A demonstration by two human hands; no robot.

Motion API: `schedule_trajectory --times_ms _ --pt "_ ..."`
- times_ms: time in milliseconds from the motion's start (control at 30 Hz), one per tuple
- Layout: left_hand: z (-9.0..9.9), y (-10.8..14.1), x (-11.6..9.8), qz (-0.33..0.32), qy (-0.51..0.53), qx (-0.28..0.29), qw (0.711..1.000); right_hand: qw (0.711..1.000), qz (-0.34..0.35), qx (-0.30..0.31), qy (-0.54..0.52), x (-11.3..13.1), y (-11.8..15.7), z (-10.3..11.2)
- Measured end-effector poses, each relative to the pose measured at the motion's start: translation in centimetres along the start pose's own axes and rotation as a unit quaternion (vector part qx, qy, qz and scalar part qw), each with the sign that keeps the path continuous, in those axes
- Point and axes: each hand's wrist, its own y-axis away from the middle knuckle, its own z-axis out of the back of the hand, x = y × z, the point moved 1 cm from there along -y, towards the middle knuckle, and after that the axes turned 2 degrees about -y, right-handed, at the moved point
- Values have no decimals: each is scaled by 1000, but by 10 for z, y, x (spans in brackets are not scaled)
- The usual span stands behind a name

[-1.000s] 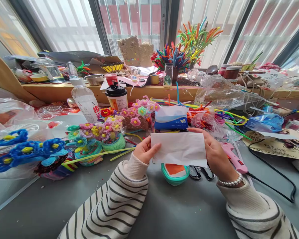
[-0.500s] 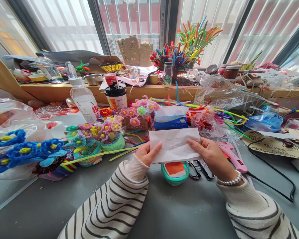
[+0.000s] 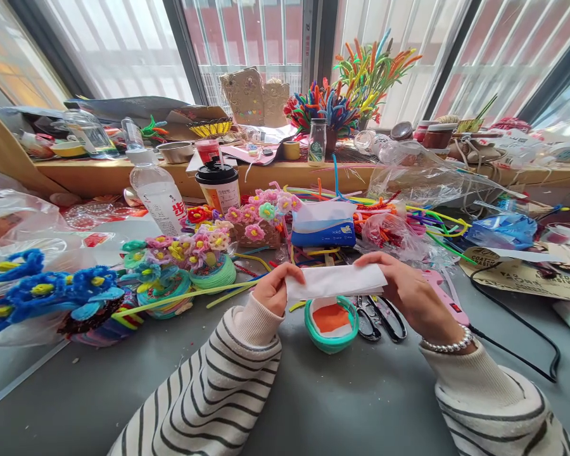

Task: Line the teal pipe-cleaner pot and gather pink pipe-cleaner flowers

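A white tissue (image 3: 335,282), folded into a narrow strip, is stretched between both hands above the table. My left hand (image 3: 276,288) pinches its left end, fingers closed. The right end is gripped by my right hand (image 3: 403,291), with a beaded bracelet at the wrist. Just below the tissue sits a round green bowl (image 3: 331,342) with white and orange material inside. Black scissors (image 3: 382,318) lie right of the bowl, partly under my right hand. Behind the tissue stands a blue-and-white tissue pack (image 3: 323,233).
Blue fuzzy flowers (image 3: 42,288) and pastel flowers (image 3: 190,250) stand on the left. A water bottle (image 3: 156,196) and lidded cup (image 3: 217,187) are behind them. On the right are a pink glue gun (image 3: 444,301), its black cord and a sandpaper sheet (image 3: 527,282).
The tissue has gone from a taller rectangle to a narrower folded strip. My fingers have shifted over its top edge, and more of the bowl and scissors shows.
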Motion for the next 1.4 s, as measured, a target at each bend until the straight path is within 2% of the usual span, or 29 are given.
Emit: schedule_trajectory --times_ms 100,233,300,400,467,667,833,933,1133,1233,1400 --pt "1 0 4 -13 -43 9 999 999 -42 -13 -30 -1 -2 -2" --pt "0 0 5 -27 -42 -11 999 995 -2 -17 99 -6 -3 1" --pt "-1 0 4 7 1 -37 999 990 20 -41 134 -8 -3 4" --pt "-3 -1 3 78 96 -46 991 985 36 -67 155 -8 -3 7" --pt "-3 -1 3 85 120 -43 988 984 41 -65 159 -7 -2 7" --pt "-4 0 2 64 70 -24 995 979 27 -9 203 -2 1 5" --pt "-5 1 4 42 25 -30 998 970 48 -11 240 0 2 4" --pt "-4 0 4 50 33 -32 998 974 39 -21 223 -1 2 6" --pt "0 -2 1 40 86 -69 993 994 17 -17 110 3 2 9" --pt "1 -3 2 22 101 -59 993 997 28 -40 66 3 2 9" --pt "5 -4 3 -25 61 -60 996 997 53 -46 28 -4 -1 11"
